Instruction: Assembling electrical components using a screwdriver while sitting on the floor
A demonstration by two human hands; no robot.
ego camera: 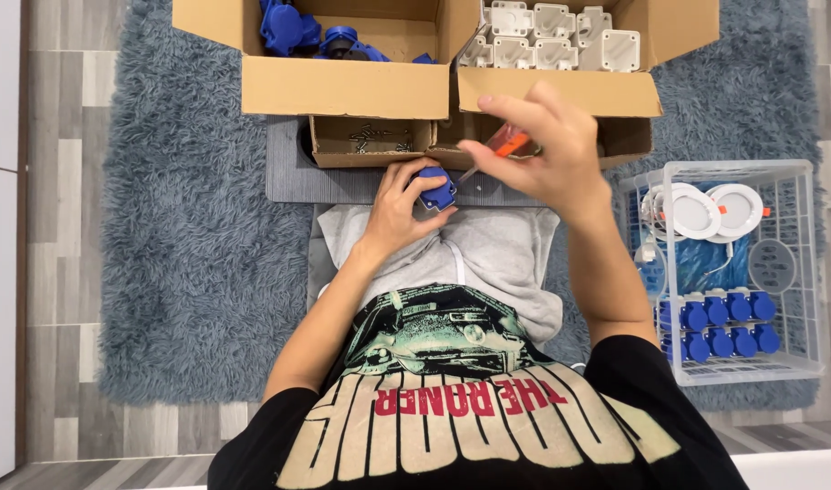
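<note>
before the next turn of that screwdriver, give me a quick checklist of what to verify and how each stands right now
1. Left hand has a firm grip on the blue part: ok, fingers wrap it over the lap.
2. Right hand holds the orange-handled screwdriver: ok.
3. Screwdriver tip seated in a screw on the blue part: cannot tell, the tip ends right at the part and the contact is too small to see.
4. Spare screws within reach: ok, the small cardboard tray just ahead holds some.
5. Finished pieces have a place: ok, the clear basket beside the right arm holds rows of blue pieces.
</note>
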